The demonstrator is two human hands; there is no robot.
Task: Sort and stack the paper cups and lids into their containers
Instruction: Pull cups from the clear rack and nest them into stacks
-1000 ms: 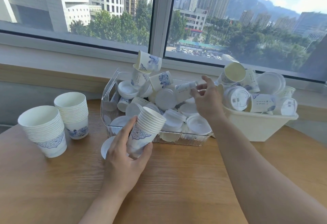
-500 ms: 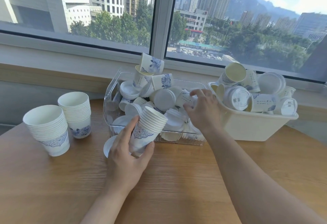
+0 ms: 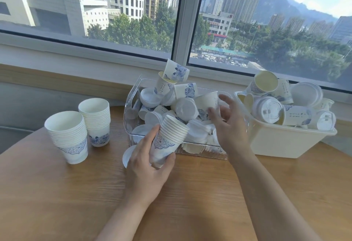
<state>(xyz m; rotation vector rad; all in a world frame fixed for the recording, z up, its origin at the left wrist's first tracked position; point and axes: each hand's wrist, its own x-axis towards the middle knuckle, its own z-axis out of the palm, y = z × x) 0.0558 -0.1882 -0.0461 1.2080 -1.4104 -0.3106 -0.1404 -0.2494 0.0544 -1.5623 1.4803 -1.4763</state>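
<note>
The left hand (image 3: 146,166) gripped a nested stack of paper cups (image 3: 167,141) tilted toward the right, its fingers and thumb curled round the lowest cup with the blue pattern; the stack hung just above the wooden table (image 3: 76,193), in front of the near wall of the clear plastic bin (image 3: 133,107); a white lid (image 3: 127,156) lay flat on the table, partly hidden behind that hand. The right hand (image 3: 228,124) reached over the clear bin and held a single paper cup (image 3: 206,101) by its side, thumb against the cup and fingers spread loosely around it, the cup tipped with its rim toward the window. The clear bin sat at the middle of the table's far edge, heaped with loose cups and white lids; just to its right stood a cream plastic tub (image 3: 285,143), likewise piled with cups and lids, some cups capped. Toward the table's left edge stood two upright stacks of cups side by side and touching: the nearer stack (image 3: 67,136) and the farther stack (image 3: 95,120). Beyond the sill, a window (image 3: 188,17) showed buildings, trees and hills.
</note>
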